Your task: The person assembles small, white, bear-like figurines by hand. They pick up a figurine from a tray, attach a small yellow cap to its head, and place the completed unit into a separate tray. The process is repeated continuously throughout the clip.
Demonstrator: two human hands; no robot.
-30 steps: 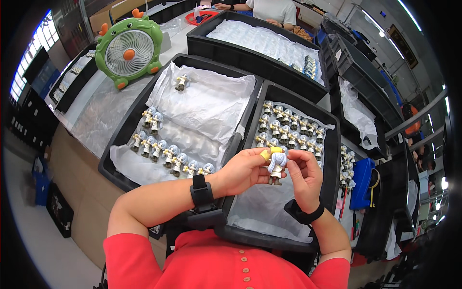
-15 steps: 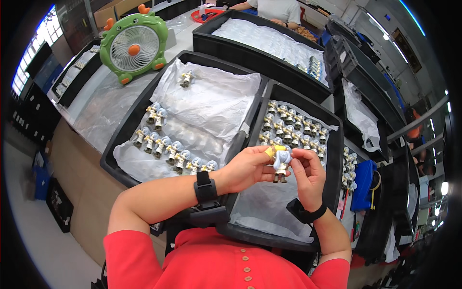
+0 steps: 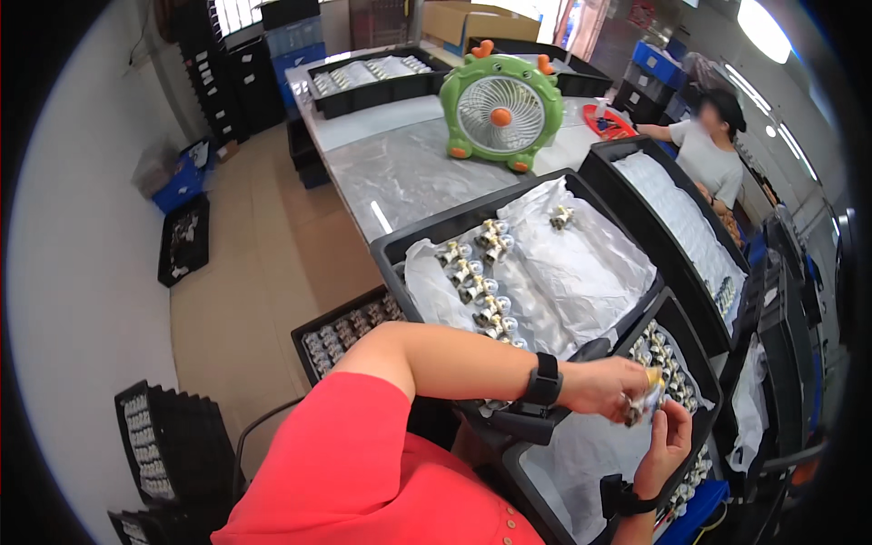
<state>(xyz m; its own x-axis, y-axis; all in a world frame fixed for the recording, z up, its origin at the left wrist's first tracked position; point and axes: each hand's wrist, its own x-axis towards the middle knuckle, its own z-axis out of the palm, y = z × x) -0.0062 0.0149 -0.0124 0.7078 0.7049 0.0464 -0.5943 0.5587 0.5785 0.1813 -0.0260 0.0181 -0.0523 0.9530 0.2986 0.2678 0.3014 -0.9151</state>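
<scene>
Above the near right tray, my left hand (image 3: 604,391) is closed around a small painted figurine (image 3: 643,406), which looks pale blue and white with a yellow part at its top. The figurine is tilted and slightly blurred. My right hand (image 3: 668,445) has its thumb and fingers pinched at the figurine's other side. Beneath both hands lies the black tray (image 3: 718,386), lined with white sheet and holding rows of similar figurines (image 3: 668,354). To its left, another black tray (image 3: 391,250) holds more figurines (image 3: 470,280), and one single figurine (image 3: 562,217) lies apart on its white sheet.
A green animal-shaped fan (image 3: 501,113) stands on the grey table (image 3: 400,173). A long black tray (image 3: 677,218) lies at the right, with a person (image 3: 710,159) behind it. More filled trays (image 3: 350,331) sit low at the left, and stacked black trays (image 3: 177,445) stand by the wall.
The view has swung left, bringing the floor and wall into sight. Both hands still hold the figurine, which now tilts more. The trays' contents look unchanged.
</scene>
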